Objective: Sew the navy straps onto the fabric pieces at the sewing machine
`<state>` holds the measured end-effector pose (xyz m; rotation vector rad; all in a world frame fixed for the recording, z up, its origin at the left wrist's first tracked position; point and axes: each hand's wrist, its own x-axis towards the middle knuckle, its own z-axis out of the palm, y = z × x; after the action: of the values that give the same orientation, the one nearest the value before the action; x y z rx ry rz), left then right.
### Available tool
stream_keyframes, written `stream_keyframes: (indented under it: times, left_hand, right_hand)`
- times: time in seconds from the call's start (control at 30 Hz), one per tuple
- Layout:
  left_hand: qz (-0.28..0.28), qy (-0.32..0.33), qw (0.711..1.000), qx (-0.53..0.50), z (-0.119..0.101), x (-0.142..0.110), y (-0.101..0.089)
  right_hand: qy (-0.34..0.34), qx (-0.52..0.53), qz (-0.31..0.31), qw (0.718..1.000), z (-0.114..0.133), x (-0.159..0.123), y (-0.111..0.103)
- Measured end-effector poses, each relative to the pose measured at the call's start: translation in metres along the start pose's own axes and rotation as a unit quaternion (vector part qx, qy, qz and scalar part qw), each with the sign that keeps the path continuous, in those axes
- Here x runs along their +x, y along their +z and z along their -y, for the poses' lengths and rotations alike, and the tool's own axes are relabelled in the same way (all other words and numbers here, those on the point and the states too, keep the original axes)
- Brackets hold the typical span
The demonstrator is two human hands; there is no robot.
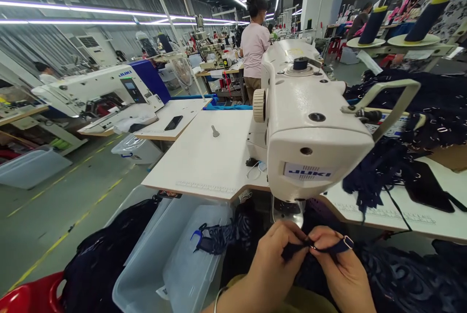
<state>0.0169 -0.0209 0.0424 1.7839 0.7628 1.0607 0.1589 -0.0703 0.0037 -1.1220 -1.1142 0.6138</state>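
My left hand [275, 257] pinches a dark navy strap [291, 251] just below the head of the white sewing machine [317, 143]. Close beside it, my right hand [337, 267] grips the same strap, the fingertips of both hands nearly meeting. A small metal slider [348, 241] shows on the strap at the right hand's outer side. Between the thumbs there is a small shiny bit, too small to make out. Dark navy lacy fabric [412, 274] lies to the right of my right hand, and a navy lace piece [219, 237] is to the left.
A translucent plastic bin [146, 269] stands at the lower left, by a red stool [34, 296]. On the right table lie a black phone [428, 186] and a heap of navy straps [383, 172]. Thread cones [372, 26] stand behind. A person in pink [253, 43] stands ahead.
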Motion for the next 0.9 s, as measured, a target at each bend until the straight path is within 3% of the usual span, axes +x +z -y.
stream_keyframes:
  times: [0.17, 0.37, 0.5, 0.67, 0.8, 0.9]
  left_hand:
    - [-0.018, 0.000, 1.000, -0.012, 0.004, -0.004, 0.001]
    - [-0.030, -0.035, 0.998, -0.046, 0.005, -0.004, 0.006]
    - [-0.011, -0.117, 0.990, -0.078, 0.002, 0.000, 0.003]
    - [0.008, -0.207, 0.969, -0.133, 0.003, 0.001, -0.003]
    - [0.015, -0.251, 0.946, -0.203, 0.003, 0.000, -0.002]
    - [0.010, -0.264, 0.940, -0.218, 0.002, 0.002, -0.002]
  right_hand:
    - [-0.029, 0.042, 0.009, 0.999, -0.011, -0.003, 0.001]
    - [-0.039, 0.074, 0.003, 0.997, -0.003, 0.000, 0.003]
    - [0.074, 0.031, 0.000, 0.997, 0.002, 0.004, -0.001]
    - [0.255, 0.067, 0.057, 0.963, 0.009, 0.018, -0.005]
    - [0.301, 0.102, 0.073, 0.945, 0.019, 0.025, -0.003]
    - [0.296, 0.105, 0.070, 0.947, 0.022, 0.024, -0.004]
